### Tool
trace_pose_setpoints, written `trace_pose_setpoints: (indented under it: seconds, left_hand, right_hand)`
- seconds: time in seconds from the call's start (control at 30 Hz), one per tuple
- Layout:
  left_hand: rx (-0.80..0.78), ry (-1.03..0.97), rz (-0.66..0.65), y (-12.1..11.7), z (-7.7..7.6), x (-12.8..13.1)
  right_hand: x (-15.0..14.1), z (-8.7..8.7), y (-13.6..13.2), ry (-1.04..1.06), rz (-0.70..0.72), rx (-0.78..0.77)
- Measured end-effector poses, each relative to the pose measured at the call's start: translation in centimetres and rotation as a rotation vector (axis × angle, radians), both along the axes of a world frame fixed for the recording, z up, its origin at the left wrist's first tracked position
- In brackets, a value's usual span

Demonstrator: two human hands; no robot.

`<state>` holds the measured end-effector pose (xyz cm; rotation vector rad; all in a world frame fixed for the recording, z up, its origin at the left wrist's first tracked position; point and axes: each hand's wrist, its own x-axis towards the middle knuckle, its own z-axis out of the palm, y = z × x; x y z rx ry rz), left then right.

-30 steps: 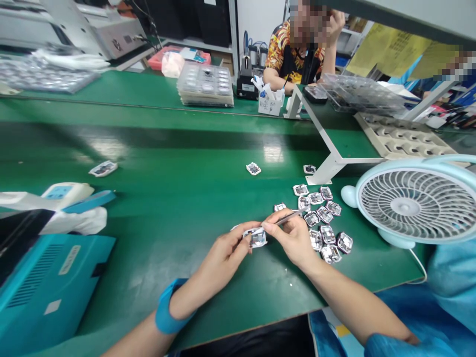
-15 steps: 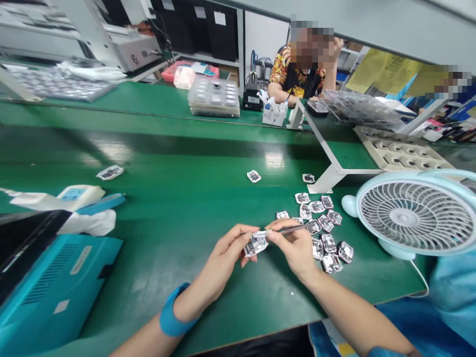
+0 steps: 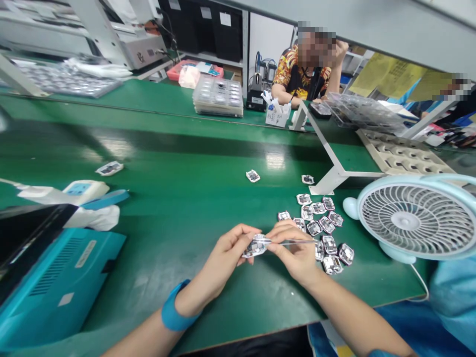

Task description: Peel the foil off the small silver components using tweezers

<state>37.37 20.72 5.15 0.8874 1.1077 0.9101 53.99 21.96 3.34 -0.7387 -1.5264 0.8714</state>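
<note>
Between the fingertips of both hands, a small square module with a silvery foil edge point(image 3: 256, 246) is pinched just above the bench. The fingers point(image 3: 241, 233) of the left hand point(image 3: 226, 250) are closed on its left side, and a blue wrist strap point(image 3: 174, 312) circles that wrist. The right hand point(image 3: 293, 253) is closed on slim metal tweezers point(image 3: 297, 241), whose tips reach the module from the right. Just beyond the right hand, a loose cluster of similar modules point(image 3: 320, 230) lies on the green bench mat point(image 3: 167, 292). Two single modules point(image 3: 253, 176) lie farther off, apart from the cluster. To the right stands a pale blue desk fan point(image 3: 405, 220), and behind it a white metal bracket point(image 3: 334, 173) rises from the mat. At far left sits a teal machine point(image 3: 55, 282). Across the bench, a seated co-worker point(image 3: 301, 74) in a patterned shirt leans on one arm, near a stack of clear trays point(image 3: 217, 96).
</note>
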Motion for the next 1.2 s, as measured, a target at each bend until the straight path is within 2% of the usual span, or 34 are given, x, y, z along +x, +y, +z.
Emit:
trace_pose_setpoints:
  seconds: [0.1,0.3,0.47,0.63,1.0,1.2]
  left_hand:
    - [-0.022,-0.001,0.001,0.04,0.03,-0.08]
    - [-0.049,0.013,-0.027,0.15,-0.16,-0.14]
    - [-0.055,0.009,-0.025,0.07,-0.35,-0.13]
    - [-0.055,0.043,-0.021,-0.07,0.09,0.01]
    - [0.046,0.136,-0.076,0.16,-0.35,-0.14]
    - [0.014,0.113,-0.081,0.26,-0.48,-0.16]
  right_hand:
    - [0.23,0.02,0.09,-0.064,0.007,0.097]
    - [0.37,-0.15,0.23,-0.083,0.006,0.110]
    - [0.45,-0.04,0.27,-0.089,-0.013,0.034]
    - [0.46,0.03,0.37,-0.057,-0.015,-0.017]
    - [0.38,0.68,0.10,-0.123,-0.014,-0.066]
    - [0.30,0.09,-0.09,-0.037,0.026,-0.259]
